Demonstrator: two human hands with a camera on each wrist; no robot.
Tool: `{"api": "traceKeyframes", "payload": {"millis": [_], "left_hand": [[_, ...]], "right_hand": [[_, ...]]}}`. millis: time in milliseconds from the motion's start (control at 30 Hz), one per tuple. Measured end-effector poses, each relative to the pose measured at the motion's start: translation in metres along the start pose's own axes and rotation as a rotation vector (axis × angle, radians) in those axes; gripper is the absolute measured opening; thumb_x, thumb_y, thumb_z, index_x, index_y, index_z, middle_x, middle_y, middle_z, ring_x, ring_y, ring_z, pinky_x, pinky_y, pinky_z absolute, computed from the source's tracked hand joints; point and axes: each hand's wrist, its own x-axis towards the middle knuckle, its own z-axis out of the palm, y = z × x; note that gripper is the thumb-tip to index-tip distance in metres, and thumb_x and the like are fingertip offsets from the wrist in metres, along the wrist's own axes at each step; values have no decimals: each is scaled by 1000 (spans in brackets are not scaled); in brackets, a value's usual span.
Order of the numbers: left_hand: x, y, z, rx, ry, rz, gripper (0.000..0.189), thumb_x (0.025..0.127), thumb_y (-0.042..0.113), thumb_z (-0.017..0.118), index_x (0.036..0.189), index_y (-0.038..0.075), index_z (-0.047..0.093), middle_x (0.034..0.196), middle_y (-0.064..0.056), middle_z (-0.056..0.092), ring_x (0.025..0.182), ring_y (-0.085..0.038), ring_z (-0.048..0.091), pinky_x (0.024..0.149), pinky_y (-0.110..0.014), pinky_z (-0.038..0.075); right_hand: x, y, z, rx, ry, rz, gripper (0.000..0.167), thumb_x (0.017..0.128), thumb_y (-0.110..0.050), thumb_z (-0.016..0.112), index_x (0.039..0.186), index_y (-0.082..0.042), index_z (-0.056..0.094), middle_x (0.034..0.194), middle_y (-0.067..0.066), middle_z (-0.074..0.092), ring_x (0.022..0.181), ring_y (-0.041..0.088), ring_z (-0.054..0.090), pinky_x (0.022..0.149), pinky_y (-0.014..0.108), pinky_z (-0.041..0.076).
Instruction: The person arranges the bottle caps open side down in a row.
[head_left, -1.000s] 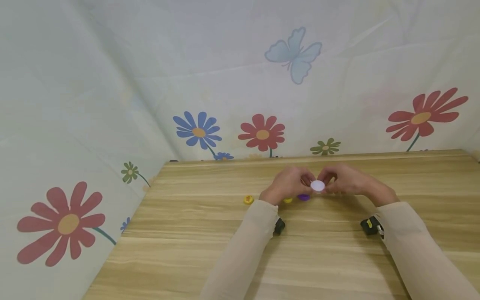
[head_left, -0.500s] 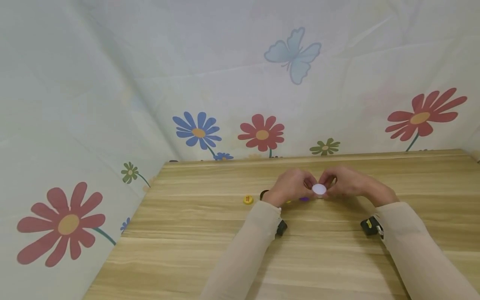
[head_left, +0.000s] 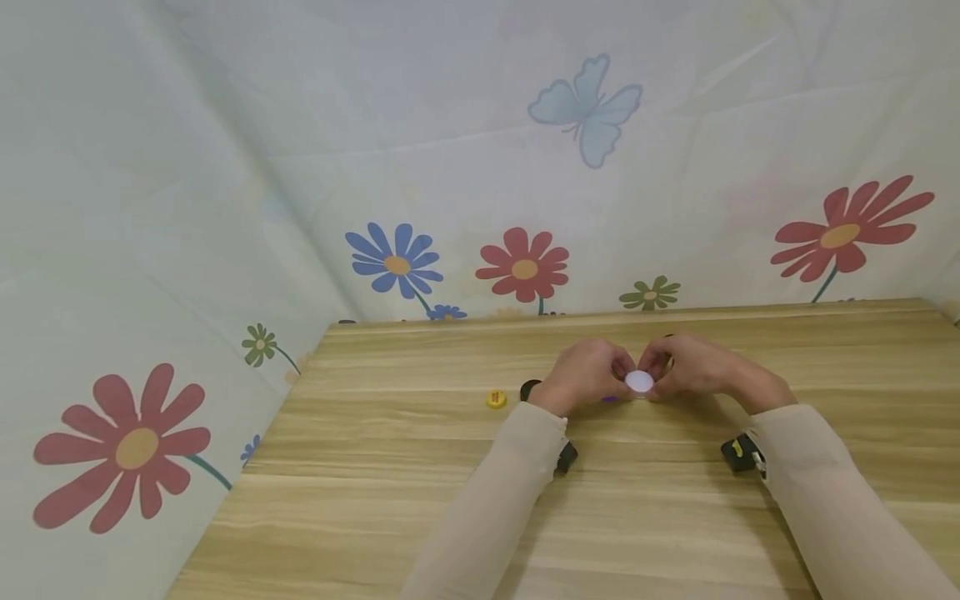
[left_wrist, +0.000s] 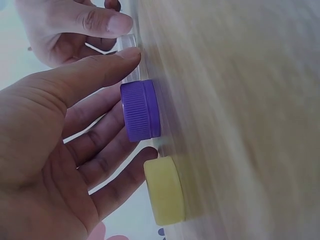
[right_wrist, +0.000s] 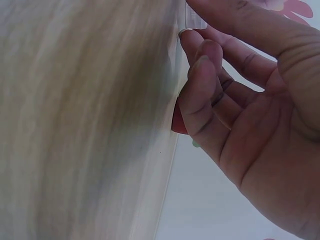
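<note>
Between my two hands is a round cap [head_left: 639, 382], white on top in the head view, with a clear ribbed side in the left wrist view. My left hand [head_left: 588, 373] pinches its left edge with thumb and fingers. On the opposite edge, my right hand [head_left: 693, 367] pinches it too. It sits low, close to the tabletop. A purple ribbed bottle cap [left_wrist: 141, 110] stands beside my left fingertips, mostly covered by that hand in the head view. Past it in the left wrist view is a yellow cap [left_wrist: 165, 191].
Another yellow cap [head_left: 496, 400] with red marking lies left of my left wrist on the wooden table [head_left: 390, 467]. A dark round thing [head_left: 529, 389] shows behind that wrist. Something red [right_wrist: 178, 118] peeks out behind my right fingers. A flower-printed cloth [head_left: 450, 167] hangs behind the table.
Both hands have brought the white-topped cap slightly down and toward me. My left hand shifted a little right, covering a yellow cap and more of the purple one, and uncovering the dark round thing.
</note>
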Motion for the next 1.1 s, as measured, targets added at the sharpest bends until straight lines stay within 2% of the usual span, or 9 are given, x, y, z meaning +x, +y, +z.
{"api": "traceKeyframes", "payload": {"millis": [600,800,933,1033,1100], "left_hand": [[0,0,0,7,3,-3,25,88,27,90,110,17,83,93,13,74,83,0,59,73,-16,45],[0,-1,-3,-27,-12,-12,27,88,27,90,112,17,83,100,11,78,88,1,62,75,-16,45],[2,-3,-5,-65,-24,-19,31,89,28,90,117,16,81,105,9,79,92,2,66,80,-15,47],[3,-5,-5,-118,-19,-26,34,90,28,88,120,13,80,106,7,79,92,1,68,83,-15,49],[4,-6,-6,-157,-3,-27,34,92,28,86,121,12,79,106,6,78,91,0,68,83,-16,50]], "right_hand": [[0,-2,1,2,-2,0,35,81,-5,90,108,4,70,96,8,66,86,22,58,66,33,51],[-2,-3,-2,37,-15,9,38,83,-7,89,113,6,69,102,10,68,88,22,60,69,34,54],[-5,-3,-3,76,-10,18,40,86,-7,86,118,8,67,106,12,70,83,21,63,65,37,57],[-7,-2,-4,85,20,7,40,90,-9,84,121,9,66,109,15,70,82,21,63,63,37,57],[-8,-1,-6,75,61,-9,39,92,-10,82,122,9,66,111,16,70,87,22,64,64,35,57]]}}
